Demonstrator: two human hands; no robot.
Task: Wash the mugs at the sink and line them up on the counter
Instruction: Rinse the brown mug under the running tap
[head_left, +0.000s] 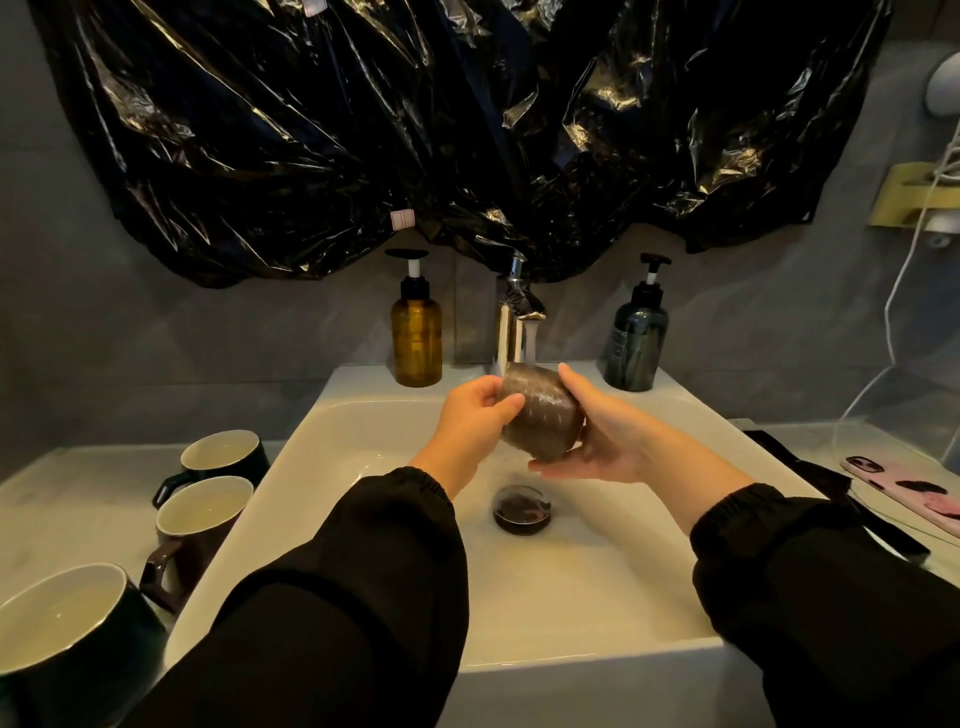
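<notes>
A dark brown mug (540, 413) is tilted on its side over the white sink (613, 597), right under water running from the chrome tap (514, 317). My left hand (475, 421) grips its left side with fingers curled over the wall. My right hand (602, 431) cups it from the right and below. Three dark mugs with pale insides stand in a row on the left counter: the far one (221, 457), the middle one (200, 519) and the near one (67, 629).
An amber pump bottle (415, 332) and a dark green pump bottle (638, 338) flank the tap. The round drain (523, 509) lies in the basin. A pink-cased phone (904, 488), a black object and a white cable lie on the right counter. Black plastic sheeting hangs above.
</notes>
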